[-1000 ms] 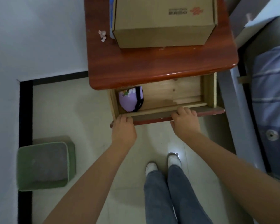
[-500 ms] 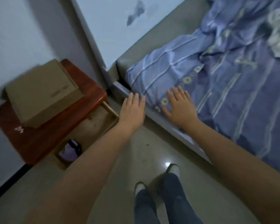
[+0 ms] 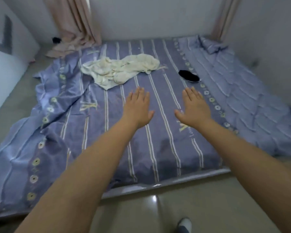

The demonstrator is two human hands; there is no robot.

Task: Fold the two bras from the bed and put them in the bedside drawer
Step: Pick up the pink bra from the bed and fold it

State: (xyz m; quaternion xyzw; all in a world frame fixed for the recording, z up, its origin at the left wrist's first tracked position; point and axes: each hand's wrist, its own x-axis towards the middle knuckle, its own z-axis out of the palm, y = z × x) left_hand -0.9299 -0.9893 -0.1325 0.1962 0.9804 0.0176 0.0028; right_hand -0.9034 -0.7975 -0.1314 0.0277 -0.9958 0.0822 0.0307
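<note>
A small black bra (image 3: 189, 76) lies on the bed (image 3: 158, 101), on the right half of the blue striped sheet. My right hand (image 3: 193, 106) hovers flat over the sheet, below and slightly right of that bra, fingers spread, holding nothing. My left hand (image 3: 137, 107) hovers beside it toward the middle of the bed, also flat and holding nothing. Neither hand touches the bra. The bedside drawer is out of view.
A crumpled cream cloth (image 3: 119, 69) lies on the sheet beyond my left hand. Pink curtains (image 3: 74, 22) hang at the far left corner, their hem bunched beside a small black item (image 3: 56, 40). The bed's near edge (image 3: 158, 184) meets the tiled floor by my foot (image 3: 184, 224).
My hands left the drawer front, and my view swung right from the bedside table to the bed. Both hands now reach out over the middle of the sheet.
</note>
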